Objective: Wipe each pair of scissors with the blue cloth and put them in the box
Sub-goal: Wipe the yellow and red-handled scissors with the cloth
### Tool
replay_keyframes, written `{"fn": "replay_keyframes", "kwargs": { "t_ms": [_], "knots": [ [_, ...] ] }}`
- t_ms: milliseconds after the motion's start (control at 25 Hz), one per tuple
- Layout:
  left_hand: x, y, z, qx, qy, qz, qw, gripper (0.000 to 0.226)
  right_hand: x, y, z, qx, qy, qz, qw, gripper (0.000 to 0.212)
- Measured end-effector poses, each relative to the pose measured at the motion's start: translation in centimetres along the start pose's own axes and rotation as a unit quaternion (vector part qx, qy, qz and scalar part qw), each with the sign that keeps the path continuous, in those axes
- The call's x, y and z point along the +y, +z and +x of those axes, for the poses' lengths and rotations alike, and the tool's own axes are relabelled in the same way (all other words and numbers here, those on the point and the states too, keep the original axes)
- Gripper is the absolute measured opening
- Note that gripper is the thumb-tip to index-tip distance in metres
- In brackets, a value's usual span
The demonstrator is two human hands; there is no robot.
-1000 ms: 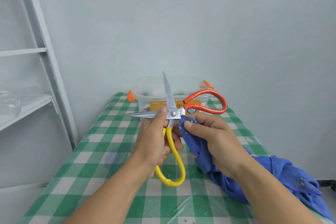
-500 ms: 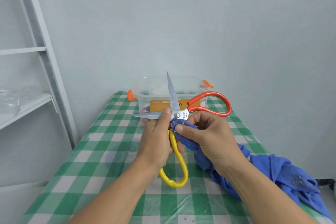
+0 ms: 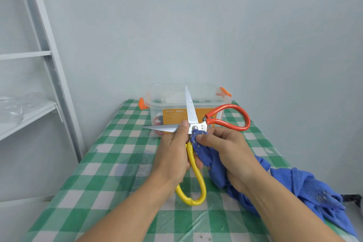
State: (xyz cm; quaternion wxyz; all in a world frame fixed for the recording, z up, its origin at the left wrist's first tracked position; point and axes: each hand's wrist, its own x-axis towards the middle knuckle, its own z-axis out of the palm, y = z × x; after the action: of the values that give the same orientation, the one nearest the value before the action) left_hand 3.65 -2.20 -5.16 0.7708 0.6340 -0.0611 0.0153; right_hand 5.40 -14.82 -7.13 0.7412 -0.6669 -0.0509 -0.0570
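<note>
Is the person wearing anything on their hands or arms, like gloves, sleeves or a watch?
No. The left hand and right hand are bare: no gloves, rings or watch show. The left forearm and right forearm are uncovered to the picture's bottom edge, so no sleeve is in view. Visible nails look short and unpainted.

Box [image 3: 169, 102] contents indistinct behind its cloudy wall

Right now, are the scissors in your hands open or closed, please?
Open: the scissors have their blades splayed wide, one pointing up, one pointing left.
</note>
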Motion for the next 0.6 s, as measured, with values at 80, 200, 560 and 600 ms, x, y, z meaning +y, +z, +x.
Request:
{"fn": "replay_keyframes", "kwargs": {
  "t_ms": [80, 200, 560, 600],
  "knots": [
    [-0.3, 0.1, 0.1, 0.003, 0.006, 0.016, 1.000, 0.059, 0.0, 0.0, 0.2, -0.006, 0.026, 0.045, 0.999, 0.023],
    [-1.2, 0.2, 0.4, -0.006, 0.015, 0.045, 0.999, 0.063, -0.1, 0.3, -0.1, -0.019, 0.060, 0.101, 0.993, 0.027],
    [-0.2, -0.1, -0.3, -0.040, -0.012, 0.015, 0.999, 0.060, -0.3, -0.7, 0.0, -0.040, 0.049, 0.071, 0.995, 0.036],
    [0.0, -0.2, -0.3, -0.043, -0.018, 0.000, 0.999, 0.059, -0.6, -0.8, -0.1, -0.043, 0.045, 0.067, 0.996, 0.024]
  ]
}}
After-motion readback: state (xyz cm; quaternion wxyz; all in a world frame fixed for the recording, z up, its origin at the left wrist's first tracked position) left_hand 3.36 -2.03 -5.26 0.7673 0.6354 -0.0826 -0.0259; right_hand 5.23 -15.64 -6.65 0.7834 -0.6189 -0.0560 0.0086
